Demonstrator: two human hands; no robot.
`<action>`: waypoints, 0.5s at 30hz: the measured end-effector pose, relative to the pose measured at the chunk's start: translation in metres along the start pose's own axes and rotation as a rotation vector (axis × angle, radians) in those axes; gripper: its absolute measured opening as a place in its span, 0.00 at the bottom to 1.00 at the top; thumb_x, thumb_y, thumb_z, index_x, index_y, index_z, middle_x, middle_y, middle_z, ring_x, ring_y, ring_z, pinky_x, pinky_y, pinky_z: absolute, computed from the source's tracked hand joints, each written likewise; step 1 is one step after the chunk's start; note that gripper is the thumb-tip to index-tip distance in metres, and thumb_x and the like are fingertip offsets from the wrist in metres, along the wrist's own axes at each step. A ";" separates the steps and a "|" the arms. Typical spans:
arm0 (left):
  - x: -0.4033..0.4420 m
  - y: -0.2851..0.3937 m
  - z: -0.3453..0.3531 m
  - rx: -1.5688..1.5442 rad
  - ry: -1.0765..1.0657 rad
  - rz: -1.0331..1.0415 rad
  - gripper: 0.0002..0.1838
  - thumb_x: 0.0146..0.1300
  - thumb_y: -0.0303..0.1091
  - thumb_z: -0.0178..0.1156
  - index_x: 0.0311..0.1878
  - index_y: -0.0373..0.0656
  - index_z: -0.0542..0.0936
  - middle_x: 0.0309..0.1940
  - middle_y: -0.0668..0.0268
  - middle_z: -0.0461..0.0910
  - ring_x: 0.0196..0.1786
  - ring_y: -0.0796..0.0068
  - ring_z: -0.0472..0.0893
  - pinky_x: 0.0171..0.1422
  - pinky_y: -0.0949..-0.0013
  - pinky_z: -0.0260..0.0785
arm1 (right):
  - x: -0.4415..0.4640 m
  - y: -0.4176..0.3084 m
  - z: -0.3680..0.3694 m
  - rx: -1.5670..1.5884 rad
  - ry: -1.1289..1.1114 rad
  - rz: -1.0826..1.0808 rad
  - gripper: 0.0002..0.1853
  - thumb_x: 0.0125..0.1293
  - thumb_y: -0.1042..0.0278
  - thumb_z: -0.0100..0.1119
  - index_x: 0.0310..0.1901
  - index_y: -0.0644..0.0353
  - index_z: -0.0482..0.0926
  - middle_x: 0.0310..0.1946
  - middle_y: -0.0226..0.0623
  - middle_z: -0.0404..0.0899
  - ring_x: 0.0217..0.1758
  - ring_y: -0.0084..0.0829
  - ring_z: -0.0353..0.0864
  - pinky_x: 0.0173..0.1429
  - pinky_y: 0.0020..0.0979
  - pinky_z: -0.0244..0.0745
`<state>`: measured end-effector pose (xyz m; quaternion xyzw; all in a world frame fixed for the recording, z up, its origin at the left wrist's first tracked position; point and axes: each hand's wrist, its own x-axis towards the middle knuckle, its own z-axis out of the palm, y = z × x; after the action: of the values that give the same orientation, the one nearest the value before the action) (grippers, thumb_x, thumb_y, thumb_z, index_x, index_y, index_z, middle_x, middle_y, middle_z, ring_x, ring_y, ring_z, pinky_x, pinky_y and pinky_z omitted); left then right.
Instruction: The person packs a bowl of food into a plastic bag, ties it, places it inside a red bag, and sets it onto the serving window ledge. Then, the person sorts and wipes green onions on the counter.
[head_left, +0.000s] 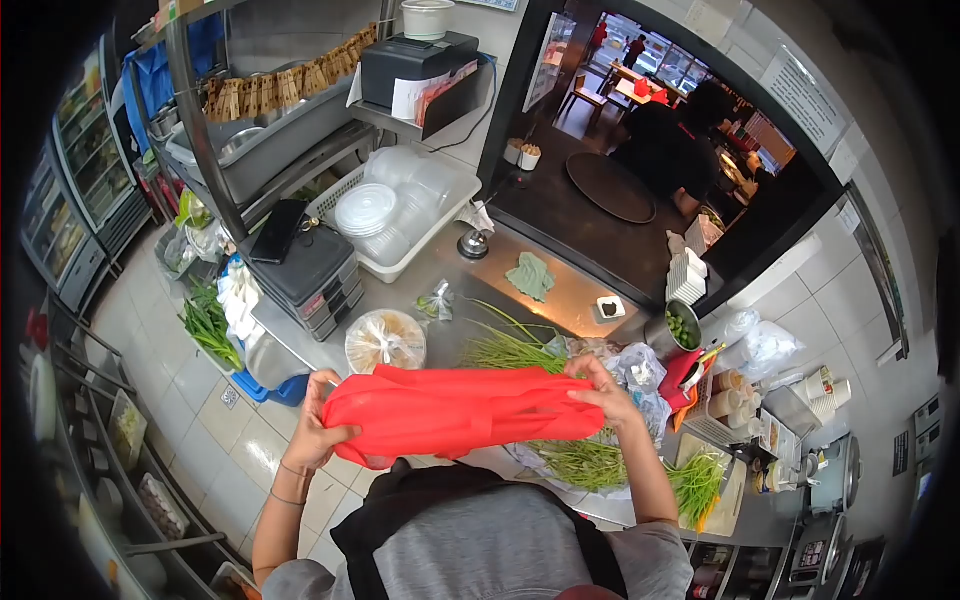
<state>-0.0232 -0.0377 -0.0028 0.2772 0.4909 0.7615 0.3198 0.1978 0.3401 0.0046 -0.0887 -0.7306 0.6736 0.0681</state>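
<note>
A red non-woven bag (465,412) is stretched sideways between my two hands, in front of my body and above the steel counter's near edge. My left hand (317,425) grips its left end, thumb on top. At the opposite end, my right hand (603,392) has its fingers closed on the upper right edge. The bag lies in loose folds, and strap-like strips show toward its right side. Just beyond it sits a round container wrapped in clear plastic (385,343). Long green stalks (512,348) lie behind the bag, partly hidden by it.
Beyond the counter, a white basket (400,262) holds clear plastic lids. A service bell (473,245) and a green cloth (530,277) are nearby. A person in dark clothes (665,150) stands past the pass-through window, near a round brown tray (610,187). More greens (697,487) lie at right.
</note>
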 end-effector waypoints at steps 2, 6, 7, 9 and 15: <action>0.003 -0.020 -0.026 0.448 -0.081 0.180 0.19 0.43 0.11 0.55 0.37 0.43 0.79 0.42 0.65 0.70 0.47 0.66 0.75 0.50 0.64 0.70 | 0.002 0.007 -0.009 0.162 -0.043 -0.016 0.08 0.56 0.81 0.52 0.34 0.57 0.79 0.42 0.35 0.66 0.52 0.29 0.67 0.58 0.27 0.59; 0.004 -0.020 0.012 1.098 0.094 0.363 0.10 0.46 0.16 0.55 0.32 0.40 0.79 0.39 0.54 0.67 0.39 0.53 0.75 0.41 0.61 0.70 | 0.012 -0.010 0.002 -0.679 -0.097 -0.111 0.08 0.56 0.77 0.54 0.37 0.62 0.79 0.46 0.43 0.65 0.52 0.39 0.69 0.59 0.31 0.62; 0.004 -0.020 0.019 1.154 0.125 0.315 0.10 0.46 0.17 0.56 0.33 0.40 0.79 0.39 0.53 0.67 0.39 0.52 0.75 0.41 0.60 0.70 | 0.013 -0.013 0.006 -0.795 -0.074 -0.074 0.10 0.55 0.74 0.57 0.40 0.62 0.78 0.47 0.45 0.65 0.52 0.42 0.69 0.59 0.33 0.63; 0.006 -0.017 0.032 1.266 0.195 0.197 0.11 0.46 0.19 0.58 0.35 0.40 0.78 0.40 0.51 0.67 0.38 0.50 0.76 0.39 0.57 0.70 | 0.015 -0.029 0.021 -0.988 -0.030 -0.011 0.18 0.52 0.68 0.63 0.46 0.62 0.75 0.49 0.50 0.63 0.52 0.48 0.69 0.58 0.37 0.65; 0.007 -0.008 0.043 1.399 0.097 0.121 0.28 0.41 0.26 0.67 0.49 0.44 0.70 0.58 0.47 0.57 0.39 0.45 0.76 0.37 0.53 0.72 | 0.038 -0.070 0.040 -1.384 -0.156 0.144 0.49 0.40 0.60 0.73 0.64 0.58 0.54 0.58 0.63 0.55 0.50 0.60 0.71 0.54 0.47 0.69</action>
<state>0.0059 -0.0051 0.0058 0.4102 0.8630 0.2949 0.0013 0.1494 0.3047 0.0701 -0.1111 -0.9868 0.0605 -0.1015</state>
